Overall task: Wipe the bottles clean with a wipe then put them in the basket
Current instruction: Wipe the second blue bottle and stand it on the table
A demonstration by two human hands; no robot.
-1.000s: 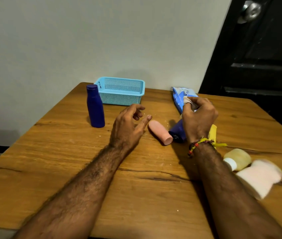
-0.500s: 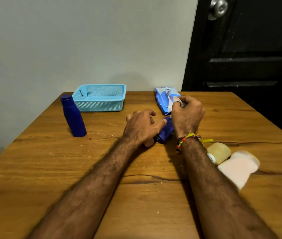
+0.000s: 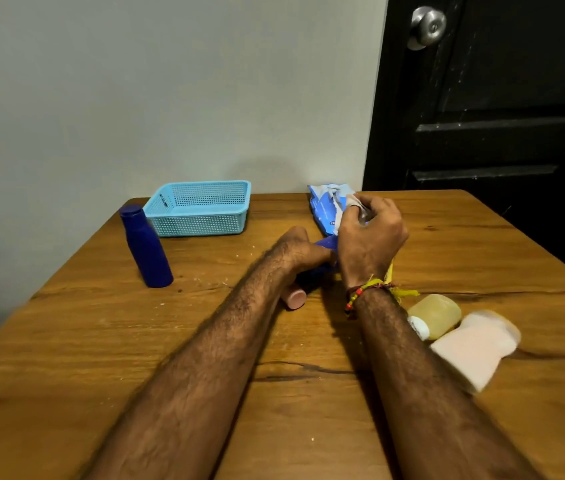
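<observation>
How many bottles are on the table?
5, perhaps more hidden behind the hands: a tall blue bottle upright beside the basket, a pink one and a dark blue one lying under the left hand, a yellowish one and a white one lying at right.

A tall dark blue bottle [image 3: 146, 247] stands on the left. Just behind it sits a light blue basket [image 3: 201, 209]. A pink bottle [image 3: 295, 298] lies in the middle, beside a small blue bottle [image 3: 324, 252]. A yellowish bottle [image 3: 435, 315] and a pale one [image 3: 475, 346] lie on the right. The blue wipe pack [image 3: 328, 209] lies far back.
</observation>
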